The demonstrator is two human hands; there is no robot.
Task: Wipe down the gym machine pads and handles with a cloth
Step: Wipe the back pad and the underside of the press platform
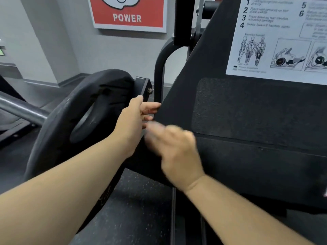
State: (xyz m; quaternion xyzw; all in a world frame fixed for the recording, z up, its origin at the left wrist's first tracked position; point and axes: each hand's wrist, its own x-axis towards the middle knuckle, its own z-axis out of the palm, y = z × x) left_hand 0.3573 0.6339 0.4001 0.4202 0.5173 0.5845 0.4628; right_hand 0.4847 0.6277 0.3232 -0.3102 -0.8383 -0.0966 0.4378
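Gym machine panel, far right, looks rigid, fixed and rough-textured; its left edge suits a steadying hold. The left hand lays straight fingers there; the right hand is blurred, fingers unclear. No cloth shows.

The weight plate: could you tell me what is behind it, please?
A black bracket with a bolt, a curved frame tube and the grey wall. The plate and left hand hide its mounting.
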